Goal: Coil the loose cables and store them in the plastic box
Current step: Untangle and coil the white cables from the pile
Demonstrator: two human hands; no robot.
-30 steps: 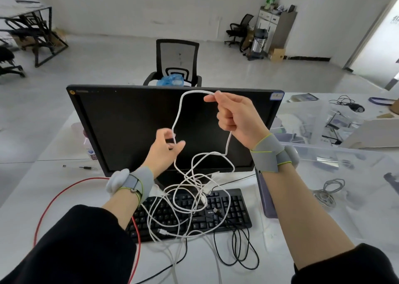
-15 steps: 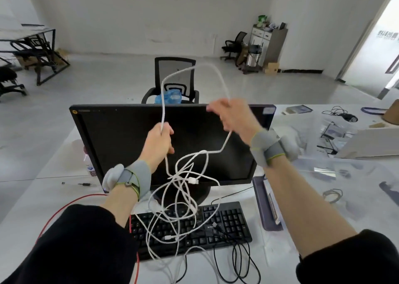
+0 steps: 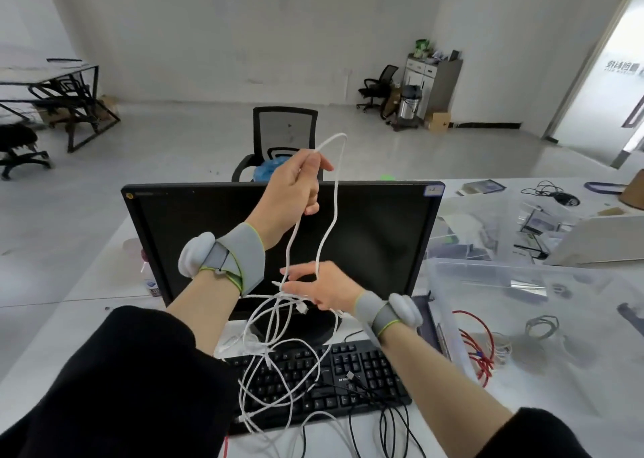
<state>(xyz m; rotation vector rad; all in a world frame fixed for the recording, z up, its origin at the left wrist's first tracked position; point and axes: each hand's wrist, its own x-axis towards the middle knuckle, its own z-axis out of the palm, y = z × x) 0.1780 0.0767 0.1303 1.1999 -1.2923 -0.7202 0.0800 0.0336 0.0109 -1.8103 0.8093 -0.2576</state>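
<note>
The left hand (image 3: 291,185) is raised in front of the black flat monitor (image 3: 366,234), closed around the top of a thin white cable (image 3: 327,220) that loops above the fingers and falls in 2 strands. The right hand (image 3: 326,288) sits lower, fingers half spread, with the strands running across them; whether it pinches the cable or only guides it I cannot tell. Below, the rest of the white cable hangs as a loose tangle over the black keyboard (image 3: 352,374), mixed with thin black leads (image 3: 386,426).

The step in hand looks like untangling and forming the first loops. Next, the right hand probably needs to draw slack free of the tangle and lay an even turn into the left.

The clear plastic box (image 3: 543,304) stands to the right, holding a red wire coil (image 3: 479,349) and a grey coil (image 3: 542,325); its edges are hard to trace. The white cable's ends are lost in the tangle.
</note>
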